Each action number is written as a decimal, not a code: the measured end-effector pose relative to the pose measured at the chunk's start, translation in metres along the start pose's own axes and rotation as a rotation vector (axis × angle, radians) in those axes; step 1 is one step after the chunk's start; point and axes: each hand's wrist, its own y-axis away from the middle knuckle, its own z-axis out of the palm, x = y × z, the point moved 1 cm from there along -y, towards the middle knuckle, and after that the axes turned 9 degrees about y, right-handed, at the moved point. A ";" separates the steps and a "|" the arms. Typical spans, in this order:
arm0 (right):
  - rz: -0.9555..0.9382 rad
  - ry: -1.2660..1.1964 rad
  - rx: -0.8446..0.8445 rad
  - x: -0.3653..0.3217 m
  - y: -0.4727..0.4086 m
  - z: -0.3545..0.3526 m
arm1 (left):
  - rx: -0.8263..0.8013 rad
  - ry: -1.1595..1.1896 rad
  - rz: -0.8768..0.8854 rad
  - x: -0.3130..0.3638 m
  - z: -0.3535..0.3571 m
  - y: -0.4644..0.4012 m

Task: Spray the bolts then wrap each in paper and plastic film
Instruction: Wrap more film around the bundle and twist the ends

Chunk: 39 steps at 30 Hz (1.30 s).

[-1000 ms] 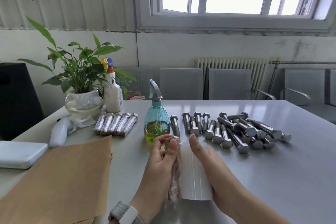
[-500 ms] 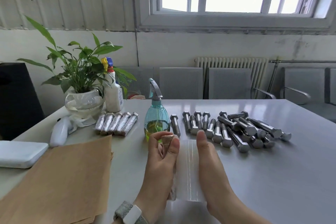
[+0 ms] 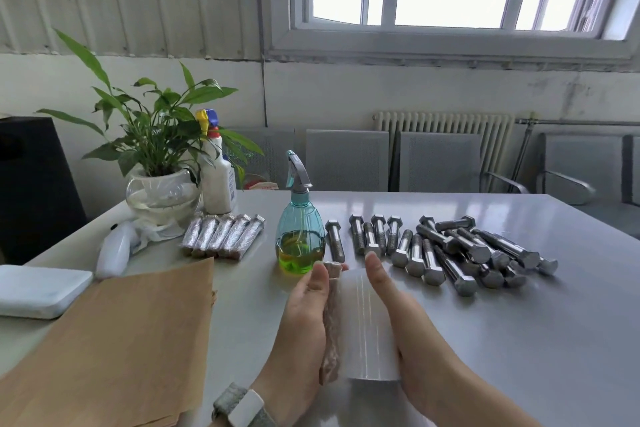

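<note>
My left hand (image 3: 300, 326) grips a paper-wrapped bolt (image 3: 331, 329), thumb and fingertips closed round its far end. Right beside it, my right hand (image 3: 408, 326) holds a roll of clear plastic film (image 3: 367, 322), whose film lies against the bolt. A teal spray bottle (image 3: 300, 239) with yellow-green liquid stands just beyond my hands. Several bare steel bolts (image 3: 450, 253) lie in a row and a heap to the right. A row of several film-wrapped bolts (image 3: 222, 236) lies to the left of the bottle. Brown paper sheets (image 3: 114, 340) are stacked at the near left.
On the grey table (image 3: 536, 340), a potted plant (image 3: 162, 184) and a white spray bottle (image 3: 218, 180) stand at the back left. A white handheld device (image 3: 116, 250) and a flat white box (image 3: 38, 289) lie near the left edge. Grey chairs stand behind the table.
Both hands stay on the wrapped bolt and the film roll. My right thumb has shifted slightly right and farther, and the film roll has turned a little against the bolt.
</note>
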 end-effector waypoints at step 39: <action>-0.198 0.159 0.076 -0.003 0.001 -0.002 | 0.048 -0.264 0.135 0.003 -0.013 -0.009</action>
